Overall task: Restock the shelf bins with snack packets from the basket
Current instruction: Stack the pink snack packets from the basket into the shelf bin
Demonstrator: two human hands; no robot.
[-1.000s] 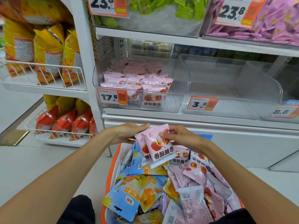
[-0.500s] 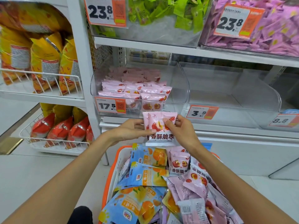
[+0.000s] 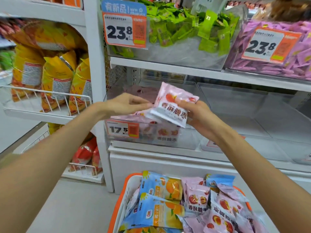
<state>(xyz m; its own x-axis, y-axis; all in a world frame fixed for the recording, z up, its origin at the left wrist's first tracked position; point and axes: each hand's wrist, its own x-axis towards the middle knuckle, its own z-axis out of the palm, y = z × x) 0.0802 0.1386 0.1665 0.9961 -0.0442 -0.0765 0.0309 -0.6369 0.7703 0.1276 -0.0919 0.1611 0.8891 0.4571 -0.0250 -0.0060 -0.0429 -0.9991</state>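
My right hand (image 3: 200, 117) grips a small stack of pink snack packets (image 3: 171, 105), held tilted just above the front of the clear shelf bin (image 3: 186, 140) with the 17.5 price tag. My left hand (image 3: 127, 105) touches the left edge of that stack with its fingertips. More pink packets of the same kind lie inside that bin. Below, the orange-rimmed white basket (image 3: 127, 187) holds blue-and-orange packets (image 3: 161, 185) on its left and pink packets (image 3: 218, 207) on its right.
To the right is a clear bin (image 3: 252, 115) with nothing in it. The shelf above carries a bin of green packets (image 3: 185, 31) and one of purple packets (image 3: 299, 61). Wire racks (image 3: 50, 96) with yellow and red bags stand to the left.
Both hands have lifted the pink packets out of the basket and up to the front of the 17.5 bin. The camera has tilted upward and moved closer to the shelf.
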